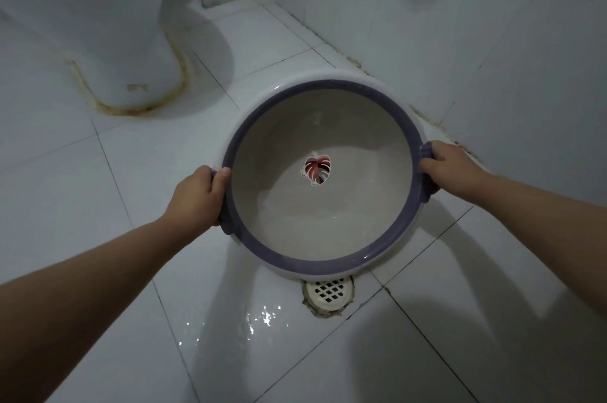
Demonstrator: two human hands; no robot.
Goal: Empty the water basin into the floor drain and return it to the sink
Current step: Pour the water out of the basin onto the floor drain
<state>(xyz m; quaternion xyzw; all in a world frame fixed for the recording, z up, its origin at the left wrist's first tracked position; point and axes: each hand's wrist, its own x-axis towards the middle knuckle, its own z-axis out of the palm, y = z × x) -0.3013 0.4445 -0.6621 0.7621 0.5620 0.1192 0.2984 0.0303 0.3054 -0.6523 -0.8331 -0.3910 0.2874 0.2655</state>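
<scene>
A round white basin with a purple rim [249,126] and a red leaf picture on its bottom hangs above the tiled floor. Clear water shows in its bottom. My left hand [197,195] grips the purple handle on its left side. On the opposite handle my right hand [450,166] is closed. The basin's near edge sits just above the white grated floor drain [328,296], part of which it hides. The sink is out of view.
A white toilet base [131,51] with stained sealant stands at the far left. White tiled walls [492,41] close off the back and right. A wet patch [259,320] glistens on the floor tiles left of the drain.
</scene>
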